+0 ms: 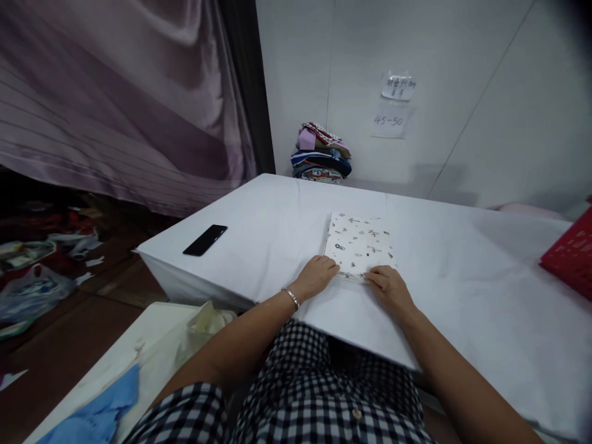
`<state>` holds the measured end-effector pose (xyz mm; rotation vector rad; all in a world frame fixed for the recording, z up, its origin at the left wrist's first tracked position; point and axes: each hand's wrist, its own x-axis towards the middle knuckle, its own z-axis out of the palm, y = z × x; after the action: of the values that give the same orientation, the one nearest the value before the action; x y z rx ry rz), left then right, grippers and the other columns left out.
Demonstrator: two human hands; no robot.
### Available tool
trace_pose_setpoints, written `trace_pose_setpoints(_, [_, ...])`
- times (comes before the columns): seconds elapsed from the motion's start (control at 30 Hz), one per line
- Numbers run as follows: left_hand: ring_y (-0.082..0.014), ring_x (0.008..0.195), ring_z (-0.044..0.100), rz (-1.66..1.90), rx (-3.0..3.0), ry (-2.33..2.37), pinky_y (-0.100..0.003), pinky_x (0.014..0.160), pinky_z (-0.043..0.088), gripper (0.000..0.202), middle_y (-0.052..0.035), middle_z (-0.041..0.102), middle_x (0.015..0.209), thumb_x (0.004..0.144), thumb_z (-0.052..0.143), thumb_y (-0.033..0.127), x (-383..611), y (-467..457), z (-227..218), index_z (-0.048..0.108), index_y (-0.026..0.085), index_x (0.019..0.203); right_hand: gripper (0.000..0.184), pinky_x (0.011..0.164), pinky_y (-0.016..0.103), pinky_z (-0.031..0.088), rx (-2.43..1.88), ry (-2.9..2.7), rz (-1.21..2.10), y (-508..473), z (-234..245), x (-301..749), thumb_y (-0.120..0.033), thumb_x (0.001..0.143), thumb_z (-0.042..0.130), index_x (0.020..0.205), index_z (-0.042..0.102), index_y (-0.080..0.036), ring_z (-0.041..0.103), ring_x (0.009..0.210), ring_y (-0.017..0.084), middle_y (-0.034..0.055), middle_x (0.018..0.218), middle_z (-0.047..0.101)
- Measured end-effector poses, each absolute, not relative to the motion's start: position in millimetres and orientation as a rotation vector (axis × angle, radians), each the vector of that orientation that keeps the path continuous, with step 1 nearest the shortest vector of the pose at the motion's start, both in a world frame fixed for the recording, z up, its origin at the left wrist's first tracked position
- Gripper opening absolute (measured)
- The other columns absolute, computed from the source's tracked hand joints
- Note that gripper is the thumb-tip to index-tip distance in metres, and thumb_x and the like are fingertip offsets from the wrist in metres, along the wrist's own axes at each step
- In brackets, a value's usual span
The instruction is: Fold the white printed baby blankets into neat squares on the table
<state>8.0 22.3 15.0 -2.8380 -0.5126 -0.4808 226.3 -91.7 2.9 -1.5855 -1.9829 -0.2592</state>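
A small folded white cloth with dark prints (359, 242) lies flat on the white-covered table (462, 290). My left hand (316, 275), with a bracelet at the wrist, curls its fingers on the cloth's near left corner. My right hand (390, 285) pinches the near right edge of the same cloth. Both hands rest on the table, close together.
A black phone (205, 239) lies near the table's left corner. A stack of folded clothes (321, 154) sits at the far edge by the wall. A red basket (571, 253) stands at the right. A white bin with blue cloth (99, 413) is at my lower left.
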Motion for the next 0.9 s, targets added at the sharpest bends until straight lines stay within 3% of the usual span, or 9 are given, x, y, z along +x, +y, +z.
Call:
trace_pose_setpoints(0.2, [-0.0165,0.092,0.049,-0.496,-2.885,-0.532,-0.030,0.077,0.036,0.019,-0.0041,0.058,0.097,0.090,0.042,0.012,1,22,12,0.053,0.017,0.104,0.026,0.077,0.037,0.046,-1.551,-2.042,-0.315,-99,0,241,-0.025,0.089,0.044,0.103,0.067,-0.023,0.057,0.089,0.021,0.0070,0.098,0.065])
trace_pose_setpoints(0.37, [-0.0183,0.095,0.049,-0.552,-2.939,-0.591,-0.031,0.080,0.036,0.020,-0.0048,0.057,0.100,0.089,0.049,0.025,0,19,9,0.053,0.018,0.107,0.028,0.083,0.039,0.045,-1.592,-2.019,-0.405,-113,-6,255,-0.024,0.090,0.043,0.108,0.064,-0.023,0.057,0.098,0.022,0.0069,0.106,0.064])
trace_pose_setpoints(0.63, [-0.0182,0.096,0.049,-0.567,-2.969,-0.634,-0.031,0.078,0.037,0.024,-0.0047,0.058,0.103,0.091,0.040,0.015,0,21,6,0.055,0.019,0.109,0.031,0.080,0.040,0.048,-1.688,-1.987,-0.424,-120,-8,259,-0.022,0.089,0.041,0.109,0.064,-0.026,0.056,0.098,0.023,0.0070,0.106,0.063])
trace_pose_setpoints(0.9, [-0.0182,0.095,0.048,-0.815,-3.077,-0.731,-0.030,0.079,0.040,0.021,-0.0053,0.059,0.098,0.091,0.044,0.028,-6,20,9,0.062,0.018,0.092,0.025,0.080,0.041,0.050,-1.683,-1.937,-0.238,-122,4,263,-0.030,0.087,0.045,0.099,0.067,-0.025,0.057,0.098,0.023,0.0072,0.105,0.064])
